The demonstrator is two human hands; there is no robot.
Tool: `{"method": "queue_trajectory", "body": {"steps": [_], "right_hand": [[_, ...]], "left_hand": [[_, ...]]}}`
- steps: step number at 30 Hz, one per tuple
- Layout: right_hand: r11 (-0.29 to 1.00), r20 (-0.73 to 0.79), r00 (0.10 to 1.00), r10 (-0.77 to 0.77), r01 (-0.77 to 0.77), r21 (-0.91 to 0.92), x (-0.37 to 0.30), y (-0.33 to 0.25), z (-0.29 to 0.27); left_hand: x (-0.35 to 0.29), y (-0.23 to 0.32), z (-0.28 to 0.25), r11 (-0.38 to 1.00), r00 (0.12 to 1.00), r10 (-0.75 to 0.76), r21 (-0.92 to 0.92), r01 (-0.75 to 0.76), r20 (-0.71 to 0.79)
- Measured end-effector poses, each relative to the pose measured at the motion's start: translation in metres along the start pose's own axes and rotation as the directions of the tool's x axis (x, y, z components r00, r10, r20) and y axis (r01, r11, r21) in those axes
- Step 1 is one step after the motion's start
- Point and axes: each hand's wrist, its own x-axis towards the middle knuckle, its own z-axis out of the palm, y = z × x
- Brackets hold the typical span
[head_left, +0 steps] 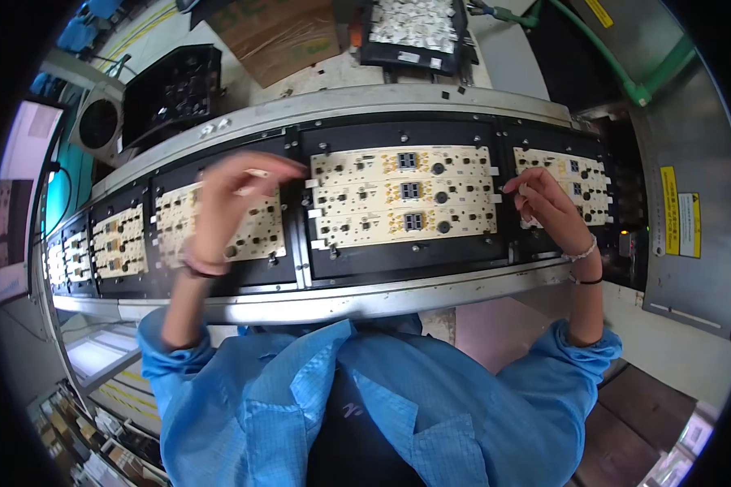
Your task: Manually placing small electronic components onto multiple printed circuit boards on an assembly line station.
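Workshop, head view: metal rail [325,306], black trays [406,266]; cream boards [369,197] lying flat inside, presumably framed against shifting. Left hand [229,191] above tray left of centre, motion-blurred; cannot tell finger state. Right hand [549,203] near middle boards' white tabs [496,171], fingers loosely curled toward thumb; cannot tell pinch.

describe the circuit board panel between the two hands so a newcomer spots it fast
Start at the long metal rail crossing in front of the blue jacket. Just beyond it, a black frame sits between the left hand and right hand. In it lies the cream panel of three stacked strips, each with a dark central block; unlike the panels on either side, no hand covers it.
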Motion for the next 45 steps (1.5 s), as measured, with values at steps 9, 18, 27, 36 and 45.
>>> {"method": "queue_trajectory", "body": {"steps": [9, 18, 27, 36, 45], "right_hand": [[0.991, 0.014, 0.994, 0.106, -0.104, -0.086, -0.010, -0.014, 0.030], [0.987, -0.121, 0.991, 0.059, -0.076, -0.140, -0.019, -0.006, 0.026], [0.999, -0.133, 0.991, -0.032, 0.028, -0.031, -0.017, 0.008, 0.015], [0.996, -0.163, 0.984, -0.073, 0.062, -0.069, -0.020, 0.015, 0.008], [0.996, -0.131, 0.990, -0.053, 0.043, -0.076, -0.022, 0.003, 0.023]], "left_hand": [[0.022, -0.004, 0.094, 0.936, 0.962, 0.265, 0.220, -0.275, 0.074], [0.020, -0.014, 0.109, 0.945, 0.969, 0.237, 0.212, -0.247, 0.073], [0.025, -0.010, 0.113, 0.943, 0.971, 0.226, 0.231, -0.238, 0.079], [0.023, -0.004, 0.118, 0.889, 0.970, 0.223, 0.387, -0.243, 0.098], [0.024, 0.001, 0.109, 0.812, 0.942, 0.277, 0.478, -0.335, 0.189]]}}
